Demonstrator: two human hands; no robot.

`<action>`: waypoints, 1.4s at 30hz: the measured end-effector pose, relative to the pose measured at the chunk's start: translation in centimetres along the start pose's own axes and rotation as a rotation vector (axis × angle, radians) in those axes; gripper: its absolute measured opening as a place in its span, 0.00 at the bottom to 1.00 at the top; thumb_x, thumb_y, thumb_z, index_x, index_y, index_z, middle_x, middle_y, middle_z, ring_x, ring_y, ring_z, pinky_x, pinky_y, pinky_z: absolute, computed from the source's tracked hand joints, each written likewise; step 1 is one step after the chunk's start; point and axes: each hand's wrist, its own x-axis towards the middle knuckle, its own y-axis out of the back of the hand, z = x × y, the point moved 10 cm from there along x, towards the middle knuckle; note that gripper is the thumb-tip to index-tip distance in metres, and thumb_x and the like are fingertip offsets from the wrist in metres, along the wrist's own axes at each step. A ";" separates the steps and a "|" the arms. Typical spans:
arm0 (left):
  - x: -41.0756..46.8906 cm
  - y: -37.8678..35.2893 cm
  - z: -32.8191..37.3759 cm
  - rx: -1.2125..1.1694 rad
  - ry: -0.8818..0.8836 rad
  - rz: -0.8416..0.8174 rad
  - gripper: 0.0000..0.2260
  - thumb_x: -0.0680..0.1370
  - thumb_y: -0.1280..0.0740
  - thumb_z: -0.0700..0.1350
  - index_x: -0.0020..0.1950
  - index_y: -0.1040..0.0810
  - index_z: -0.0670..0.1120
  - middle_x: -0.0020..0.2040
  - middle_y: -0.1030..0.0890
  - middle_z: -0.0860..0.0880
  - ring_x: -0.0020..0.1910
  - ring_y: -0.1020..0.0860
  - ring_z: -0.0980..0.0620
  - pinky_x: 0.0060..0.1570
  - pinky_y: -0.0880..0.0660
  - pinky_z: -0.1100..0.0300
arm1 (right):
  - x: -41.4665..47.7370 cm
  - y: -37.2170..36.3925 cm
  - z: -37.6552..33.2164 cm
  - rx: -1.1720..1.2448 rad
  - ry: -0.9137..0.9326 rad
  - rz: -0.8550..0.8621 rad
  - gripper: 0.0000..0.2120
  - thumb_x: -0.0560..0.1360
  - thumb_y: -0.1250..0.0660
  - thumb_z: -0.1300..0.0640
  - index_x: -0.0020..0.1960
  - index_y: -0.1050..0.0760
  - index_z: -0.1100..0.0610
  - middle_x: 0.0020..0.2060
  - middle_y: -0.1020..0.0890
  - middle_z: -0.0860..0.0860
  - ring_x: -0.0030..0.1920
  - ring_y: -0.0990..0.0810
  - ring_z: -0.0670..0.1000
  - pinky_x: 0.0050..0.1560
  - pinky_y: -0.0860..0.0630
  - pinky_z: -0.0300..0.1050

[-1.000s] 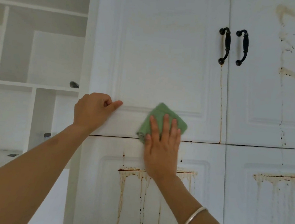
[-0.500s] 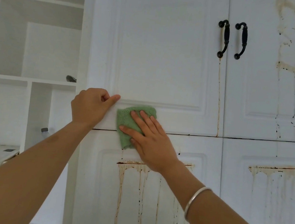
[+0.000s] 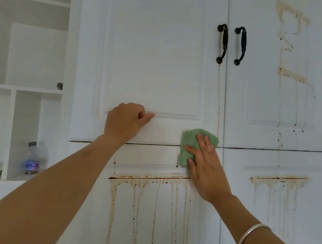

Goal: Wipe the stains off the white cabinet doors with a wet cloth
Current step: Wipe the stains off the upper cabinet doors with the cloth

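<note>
My right hand (image 3: 206, 164) presses a green cloth (image 3: 188, 143) flat against the white cabinet doors, across the gap between the upper left door (image 3: 151, 63) and the lower left door (image 3: 148, 217). Its fingers lie straight on the cloth. My left hand (image 3: 125, 122) rests as a loose fist on the bottom of the upper left door, thumb pointing right. Brown drip stains (image 3: 147, 188) run down the lower left door. More stains (image 3: 287, 74) mark the upper right door, and the lower right door (image 3: 278, 181) is streaked too. A thin streak (image 3: 218, 99) runs below the left handle.
Two black handles (image 3: 231, 44) sit where the upper doors meet. Open white shelves (image 3: 24, 88) stand at the left, with a plastic bottle (image 3: 32, 158) in a lower compartment and a small dark object (image 3: 59, 86) on a shelf.
My right hand has slid the cloth to the right along the gap between the upper and lower doors. My left hand stays braced on the upper door. The view has shifted left.
</note>
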 end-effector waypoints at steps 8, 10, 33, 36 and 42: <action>1.0 -1.9 0.0 0.023 0.058 -0.033 0.21 0.76 0.37 0.60 0.32 0.24 0.45 0.27 0.22 0.51 0.32 0.23 0.52 0.33 0.31 0.60 | 1.6 1.5 3.8 0.033 -0.295 0.208 0.27 0.81 0.54 0.48 0.78 0.48 0.55 0.78 0.52 0.57 0.78 0.56 0.56 0.76 0.54 0.56; 1.2 -2.0 -0.1 0.017 0.056 -0.061 0.21 0.76 0.36 0.60 0.32 0.24 0.45 0.27 0.23 0.50 0.32 0.23 0.52 0.33 0.30 0.59 | 3.2 2.0 3.9 0.016 -0.267 0.194 0.27 0.81 0.54 0.48 0.78 0.47 0.54 0.78 0.51 0.58 0.78 0.54 0.57 0.76 0.55 0.56; 11.9 -1.0 7.6 0.052 -0.094 0.131 0.21 0.73 0.34 0.61 0.30 0.26 0.46 0.28 0.24 0.55 0.34 0.24 0.53 0.38 0.27 0.58 | 17.6 7.8 5.8 -0.015 -0.308 0.501 0.27 0.81 0.56 0.48 0.79 0.49 0.53 0.78 0.46 0.55 0.78 0.50 0.53 0.76 0.60 0.47; 11.9 -1.0 7.4 0.033 -0.099 0.122 0.21 0.73 0.33 0.61 0.31 0.26 0.46 0.27 0.23 0.53 0.33 0.23 0.54 0.38 0.27 0.57 | 17.2 7.9 6.0 0.024 -0.401 0.565 0.28 0.81 0.55 0.48 0.79 0.48 0.55 0.77 0.45 0.56 0.78 0.49 0.53 0.77 0.57 0.47; 12.2 -1.1 7.3 0.035 -0.102 0.138 0.21 0.73 0.33 0.62 0.31 0.25 0.46 0.28 0.22 0.53 0.33 0.24 0.55 0.34 0.30 0.61 | 18.7 9.1 6.8 0.016 -0.317 0.513 0.27 0.81 0.55 0.49 0.78 0.48 0.55 0.78 0.45 0.54 0.78 0.50 0.54 0.76 0.57 0.47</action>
